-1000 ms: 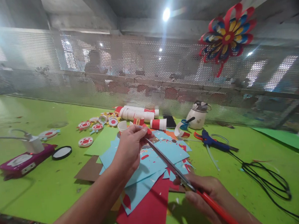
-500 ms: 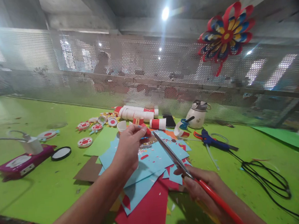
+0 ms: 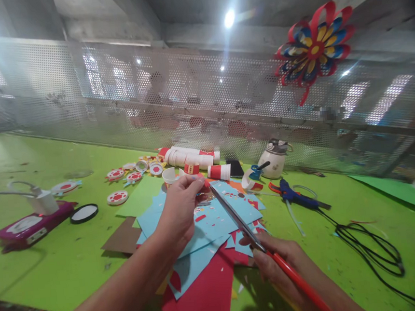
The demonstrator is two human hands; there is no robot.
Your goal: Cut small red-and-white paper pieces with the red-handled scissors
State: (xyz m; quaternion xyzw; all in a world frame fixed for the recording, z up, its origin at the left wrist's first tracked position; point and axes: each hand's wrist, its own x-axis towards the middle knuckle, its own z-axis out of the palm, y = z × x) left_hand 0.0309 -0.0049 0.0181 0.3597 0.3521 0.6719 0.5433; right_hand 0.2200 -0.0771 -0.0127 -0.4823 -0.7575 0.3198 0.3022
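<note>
My left hand [image 3: 179,210] pinches a small red paper piece [image 3: 204,184] above a heap of blue and red paper sheets [image 3: 213,222]. My right hand [image 3: 288,267] grips red-handled scissors [image 3: 242,225]; their blades point up and left, with the tips right at the red piece. Small red and blue scraps lie scattered over the sheets. A large red sheet [image 3: 205,296] sits nearest to me under the blue ones.
On the green table [image 3: 56,256]: a purple device with a white charger [image 3: 31,221], a black-rimmed lid [image 3: 85,212], red-and-white paper discs [image 3: 118,197], stacked paper cups [image 3: 193,157], a white bottle [image 3: 275,159], a blue glue gun [image 3: 298,198] with black cord [image 3: 368,250]. Perforated screen behind, paper flower [image 3: 314,47].
The scissor blades shifted slightly right and then closed in on the red piece again. My left hand stayed nearly still. A person behind the screen moved to the right.
</note>
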